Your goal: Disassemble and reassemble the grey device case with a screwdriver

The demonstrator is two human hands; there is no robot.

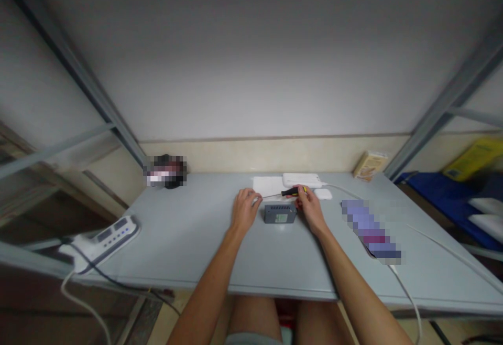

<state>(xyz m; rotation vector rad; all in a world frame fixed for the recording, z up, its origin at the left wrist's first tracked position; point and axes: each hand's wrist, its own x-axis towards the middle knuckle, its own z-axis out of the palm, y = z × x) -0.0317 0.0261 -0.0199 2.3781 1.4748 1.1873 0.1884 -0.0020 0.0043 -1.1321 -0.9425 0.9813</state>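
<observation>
Screwdriver [288, 192]: on the far side of the box; likely light and stiff; best held by its black handle.
Box [280, 214]: on the table [181, 235]; likely rigid; best held by left and right ends.
Right hand [309, 206]: clamped on the handle.
Left hand [245, 209]: apart from right, fingers at the tip; cannot tell whether they pinch.
Unclear: tip, label [281, 218] print.
</observation>
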